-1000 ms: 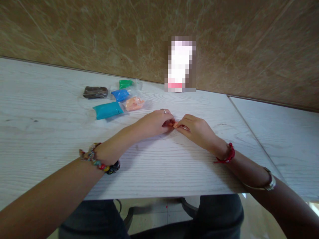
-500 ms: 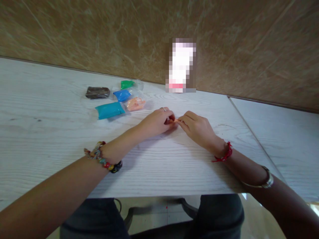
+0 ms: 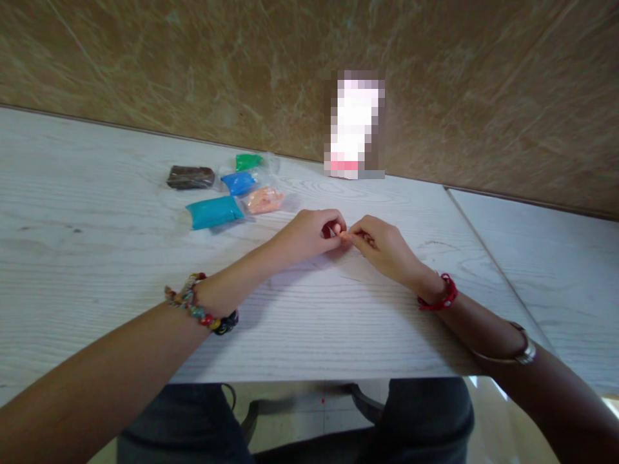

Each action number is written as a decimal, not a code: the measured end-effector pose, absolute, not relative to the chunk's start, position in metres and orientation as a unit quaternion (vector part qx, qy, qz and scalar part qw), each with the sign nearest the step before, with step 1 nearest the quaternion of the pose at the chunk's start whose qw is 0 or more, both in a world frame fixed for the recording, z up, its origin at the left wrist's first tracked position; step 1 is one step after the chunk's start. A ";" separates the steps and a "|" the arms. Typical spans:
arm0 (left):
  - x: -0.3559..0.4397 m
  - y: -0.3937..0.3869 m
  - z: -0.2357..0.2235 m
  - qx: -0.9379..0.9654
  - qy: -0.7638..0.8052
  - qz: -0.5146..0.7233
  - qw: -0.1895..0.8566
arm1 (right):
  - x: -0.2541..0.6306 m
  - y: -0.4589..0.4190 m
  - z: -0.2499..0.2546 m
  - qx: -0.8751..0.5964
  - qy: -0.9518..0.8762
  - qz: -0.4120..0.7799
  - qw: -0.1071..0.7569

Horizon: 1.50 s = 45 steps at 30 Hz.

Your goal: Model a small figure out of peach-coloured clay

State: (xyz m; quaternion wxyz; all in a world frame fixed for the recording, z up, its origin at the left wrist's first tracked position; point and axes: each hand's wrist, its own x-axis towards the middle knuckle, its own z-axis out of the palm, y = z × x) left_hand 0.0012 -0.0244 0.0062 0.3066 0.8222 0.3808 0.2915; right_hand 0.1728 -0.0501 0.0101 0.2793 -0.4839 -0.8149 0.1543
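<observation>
A small piece of peach modelling clay (image 3: 343,236) is pinched between my two hands, just above the white table (image 3: 309,322). My left hand (image 3: 319,231) curls round with thumb and fingertips closed on it. From the other side, my right hand (image 3: 380,241) grips the same clay between thumb and forefinger. The fingertips of both hands nearly meet and hide part of the clay. Left of the hands lies a clear packet of peach clay (image 3: 264,200).
Further left lie packets of teal clay (image 3: 215,212), blue clay (image 3: 238,183), green clay (image 3: 248,162) and brown clay (image 3: 191,177). A blurred-out bright upright object (image 3: 353,125) leans against the brown marbled wall (image 3: 217,71). A seam (image 3: 493,258) crosses the table at right.
My right hand's fingers have curled in more, and my left fingers have shifted round the clay. The clay between them looks bunched now, where it looked thin and stretched before.
</observation>
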 end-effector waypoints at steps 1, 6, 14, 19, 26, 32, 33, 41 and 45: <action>0.001 -0.024 0.006 0.820 0.383 0.293 0.307 | 0.173 -0.050 0.010 -0.481 -0.818 0.151 0.278; 0.000 -0.024 0.007 0.803 0.406 0.310 0.308 | 0.176 -0.050 0.010 -0.488 -0.819 0.112 0.281; 0.001 -0.025 0.008 0.799 0.392 0.327 0.318 | 0.174 -0.051 0.009 -0.486 -0.811 0.119 0.303; 0.000 -0.028 0.012 0.821 0.378 0.332 0.269 | 0.174 -0.052 0.011 -0.474 -0.819 0.086 0.312; 0.001 -0.029 0.014 0.839 0.378 0.314 0.232 | 0.175 -0.055 0.011 -0.448 -0.851 0.040 0.270; -0.001 -0.028 0.011 0.872 0.367 0.272 0.177 | 0.176 -0.054 0.016 -0.424 -0.865 0.093 0.249; -0.002 -0.028 0.010 0.875 0.368 0.266 0.166 | 0.176 -0.054 0.016 -0.423 -0.864 0.099 0.253; -0.001 -0.029 0.012 0.855 0.373 0.287 0.220 | 0.177 -0.057 0.013 -0.408 -0.873 0.033 0.264; 0.000 -0.031 0.013 0.833 0.377 0.295 0.275 | 0.176 -0.059 0.012 -0.390 -0.872 0.025 0.295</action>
